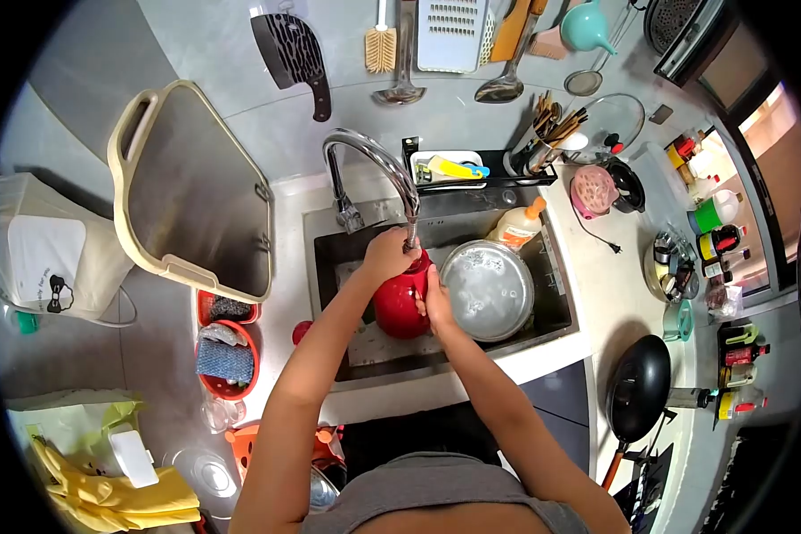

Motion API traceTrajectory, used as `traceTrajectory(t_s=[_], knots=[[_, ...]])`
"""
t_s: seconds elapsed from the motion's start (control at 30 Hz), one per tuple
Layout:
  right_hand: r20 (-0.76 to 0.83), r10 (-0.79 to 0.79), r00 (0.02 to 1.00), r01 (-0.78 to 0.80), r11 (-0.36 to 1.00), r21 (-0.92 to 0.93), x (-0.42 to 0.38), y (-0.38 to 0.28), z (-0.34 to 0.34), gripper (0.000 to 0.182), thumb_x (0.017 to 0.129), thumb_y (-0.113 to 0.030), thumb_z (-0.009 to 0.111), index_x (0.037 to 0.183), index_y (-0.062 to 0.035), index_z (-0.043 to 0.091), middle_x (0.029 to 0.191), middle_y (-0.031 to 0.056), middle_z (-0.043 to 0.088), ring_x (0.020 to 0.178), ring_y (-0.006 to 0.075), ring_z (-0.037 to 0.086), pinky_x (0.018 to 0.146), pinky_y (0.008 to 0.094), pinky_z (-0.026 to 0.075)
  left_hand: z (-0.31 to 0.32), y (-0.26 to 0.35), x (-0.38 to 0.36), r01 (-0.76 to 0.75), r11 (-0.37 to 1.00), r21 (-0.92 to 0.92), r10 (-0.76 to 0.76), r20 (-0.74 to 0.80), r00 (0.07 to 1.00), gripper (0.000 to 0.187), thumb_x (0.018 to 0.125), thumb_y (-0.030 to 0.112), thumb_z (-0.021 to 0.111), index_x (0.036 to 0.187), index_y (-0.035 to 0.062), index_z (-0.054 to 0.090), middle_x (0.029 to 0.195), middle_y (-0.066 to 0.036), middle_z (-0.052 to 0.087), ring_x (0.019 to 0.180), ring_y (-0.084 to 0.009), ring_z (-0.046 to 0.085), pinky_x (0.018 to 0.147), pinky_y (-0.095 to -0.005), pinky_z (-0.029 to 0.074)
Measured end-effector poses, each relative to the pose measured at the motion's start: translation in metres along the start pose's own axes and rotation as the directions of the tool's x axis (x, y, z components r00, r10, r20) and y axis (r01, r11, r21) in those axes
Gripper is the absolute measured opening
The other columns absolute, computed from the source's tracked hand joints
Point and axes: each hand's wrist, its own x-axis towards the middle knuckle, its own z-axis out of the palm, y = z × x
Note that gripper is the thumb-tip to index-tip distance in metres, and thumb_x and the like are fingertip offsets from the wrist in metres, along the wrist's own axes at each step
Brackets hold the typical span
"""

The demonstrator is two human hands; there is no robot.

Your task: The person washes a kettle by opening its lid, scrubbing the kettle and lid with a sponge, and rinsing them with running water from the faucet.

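Kettle (400, 307), red, sits in the sink (556, 307) under the faucet (374, 151). We clasp its top with our left hand (388, 254) and its side with our right hand (436, 303). A steel pot (489, 289) lies just beside it.

On the white paper bag (46, 258) hung at the left wall, a line of small dark script is printed above a black bow motif; only fragments resembling "for you" can be made out, and the remainder is too small to be read. Labels are carried by the sauce bottles and jars (719, 238) on the right-hand counter, but their lettering cannot be deciphered. No other legible text, brand, number or sign is shown.
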Motion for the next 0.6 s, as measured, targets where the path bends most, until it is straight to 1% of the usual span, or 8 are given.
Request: traceTrajectory(t_s=[0.07, 0.17, 0.27, 0.5, 0.6], knots=[[-0.034, -0.024, 0.999, 0.024, 1.000, 0.000, 0.0005, -0.0013, 0.0041, 0.056, 0.086, -0.058, 0.035, 0.066, -0.0072, 0.048, 0.048, 0.0012, 0.042, 0.036, 0.0101, 0.035, 0.036, 0.0237, 0.027, 0.0005, 0.0012, 0.0004, 0.019, 1.000, -0.013, -0.019, 0.001, 1.000, 0.020, 0.070, 0.022, 0.065, 0.083, 0.0080, 0.061, 0.079, -0.009, 0.061, 0.073, -0.0241, 0.060, 0.067, -0.0330, 0.046], [-0.014, -0.021, 1.000, 0.021, 1.000, 0.001, 0.0013, -0.0010, 0.0024, 0.055, 0.086, -0.058, 0.035, 0.070, -0.0065, 0.049, 0.051, 0.0017, 0.044, 0.036, 0.0102, 0.035, 0.036, 0.0238, 0.027, 0.0002, 0.0034, 0.0008, 0.029, 1.000, -0.012, -0.029, 0.009, 1.000, 0.020, 0.070, 0.022, 0.065, 0.083, 0.0080, 0.061, 0.079, -0.009, 0.061, 0.074, -0.0239, 0.060, 0.067, -0.0328, 0.046], [-0.007, 0.005, 1.000, -0.005, 1.000, -0.015, 0.0011, -0.0002, 0.0007, 0.056, 0.086, -0.058, 0.035, 0.071, -0.0060, 0.049, 0.051, 0.0018, 0.044, 0.036, 0.0104, 0.035, 0.036, 0.0239, 0.027, 0.0003, 0.0020, 0.0003, 0.018, 1.000, -0.005, -0.018, -0.002, 1.000, 0.021, 0.070, 0.023, 0.065, 0.084, 0.0079, 0.061, 0.079, -0.009, 0.061, 0.074, -0.0236, 0.060, 0.067, -0.0328, 0.046], [-0.022, -0.020, 1.000, 0.019, 0.999, -0.033, -0.0039, -0.0025, 0.0008, 0.060, 0.085, -0.061, 0.034, 0.062, -0.0070, 0.047, 0.047, 0.0018, 0.041, 0.036, 0.0110, 0.035, 0.036, 0.0245, 0.027, 0.0019, -0.0013, 0.0006, 0.036, 0.999, 0.002, -0.036, 0.039, 0.999, 0.022, 0.070, 0.022, 0.065, 0.085, 0.0074, 0.061, 0.078, -0.009, 0.061, 0.072, -0.0234, 0.059, 0.066, -0.0330, 0.046], [-0.026, -0.018, 0.999, 0.017, 0.999, -0.028, -0.0022, 0.0033, 0.0013, 0.060, 0.085, -0.061, 0.033, 0.061, -0.0073, 0.047, 0.047, 0.0018, 0.042, 0.036, 0.0111, 0.035, 0.036, 0.0246, 0.027, 0.0008, -0.0015, 0.0018, 0.114, 0.990, -0.082, -0.105, 0.108, 0.989, 0.021, 0.069, 0.022, 0.065, 0.084, 0.0074, 0.061, 0.076, -0.008, 0.061, 0.071, -0.0230, 0.059, 0.065, -0.0330, 0.046]])
